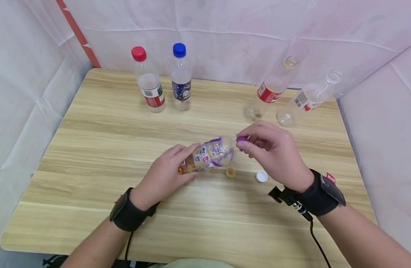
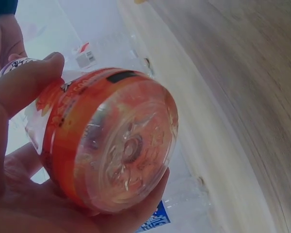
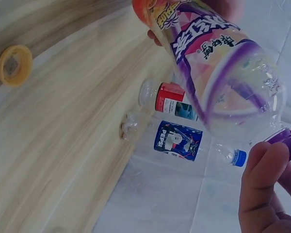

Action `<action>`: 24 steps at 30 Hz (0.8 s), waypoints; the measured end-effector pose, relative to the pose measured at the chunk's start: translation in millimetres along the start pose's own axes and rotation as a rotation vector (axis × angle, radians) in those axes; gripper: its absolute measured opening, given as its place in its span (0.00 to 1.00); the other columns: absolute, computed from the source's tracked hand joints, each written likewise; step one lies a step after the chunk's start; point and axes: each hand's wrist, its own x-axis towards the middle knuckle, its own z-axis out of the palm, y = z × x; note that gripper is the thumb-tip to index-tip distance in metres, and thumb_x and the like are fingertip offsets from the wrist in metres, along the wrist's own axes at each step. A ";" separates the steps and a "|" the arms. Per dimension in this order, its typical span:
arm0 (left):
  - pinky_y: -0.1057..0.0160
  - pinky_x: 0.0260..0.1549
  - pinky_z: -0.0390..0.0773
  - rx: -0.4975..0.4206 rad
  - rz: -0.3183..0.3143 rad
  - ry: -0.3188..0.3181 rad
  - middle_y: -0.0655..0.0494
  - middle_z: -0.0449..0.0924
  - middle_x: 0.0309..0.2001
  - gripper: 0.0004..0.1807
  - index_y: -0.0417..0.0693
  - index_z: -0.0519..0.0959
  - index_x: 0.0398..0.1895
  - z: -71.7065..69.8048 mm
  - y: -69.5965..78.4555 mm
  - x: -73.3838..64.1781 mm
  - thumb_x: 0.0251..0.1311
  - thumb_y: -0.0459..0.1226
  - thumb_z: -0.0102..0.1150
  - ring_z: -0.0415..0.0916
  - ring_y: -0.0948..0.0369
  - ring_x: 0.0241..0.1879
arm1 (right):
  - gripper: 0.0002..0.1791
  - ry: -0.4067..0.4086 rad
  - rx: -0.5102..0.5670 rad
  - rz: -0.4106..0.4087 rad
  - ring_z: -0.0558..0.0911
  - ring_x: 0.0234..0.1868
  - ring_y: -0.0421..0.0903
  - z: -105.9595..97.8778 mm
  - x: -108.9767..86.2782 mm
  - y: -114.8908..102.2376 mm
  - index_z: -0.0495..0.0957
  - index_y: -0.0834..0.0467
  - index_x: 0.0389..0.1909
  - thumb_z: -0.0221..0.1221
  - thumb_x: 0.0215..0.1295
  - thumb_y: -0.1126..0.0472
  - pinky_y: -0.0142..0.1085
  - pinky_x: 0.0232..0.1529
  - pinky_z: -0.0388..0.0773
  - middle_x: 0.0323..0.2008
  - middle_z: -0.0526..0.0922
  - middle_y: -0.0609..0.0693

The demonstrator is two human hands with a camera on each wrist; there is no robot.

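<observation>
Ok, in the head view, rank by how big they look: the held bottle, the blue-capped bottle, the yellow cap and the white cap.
1. Blue-capped bottle, though the held bottle is partly hidden by the left hand, so this is unsure.
2. Held bottle.
3. White cap and yellow cap look about alike.

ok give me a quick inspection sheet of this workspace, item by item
surface: light wooden table, bare grain showing
job's things: clear plastic bottle with purple-and-orange label held on its side; purple cap at its neck
clutter: red-capped bottle, blue-capped bottle, two uncapped clear bottles, yellow cap, white cap
hands: left hand grips the bottle base; right hand pinches the purple cap
cables: black lead from right wristband
surroundings: white sheeting
</observation>
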 end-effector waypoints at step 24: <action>0.62 0.40 0.80 -0.016 -0.044 -0.060 0.58 0.81 0.53 0.42 0.62 0.72 0.75 -4.8 -1.3 2.1 0.57 0.47 0.80 0.77 0.62 0.43 | 0.13 -0.040 -0.073 0.091 0.84 0.33 0.38 -0.2 1.7 6.6 0.87 0.54 0.52 0.70 0.68 0.61 0.23 0.39 0.83 0.41 0.88 0.45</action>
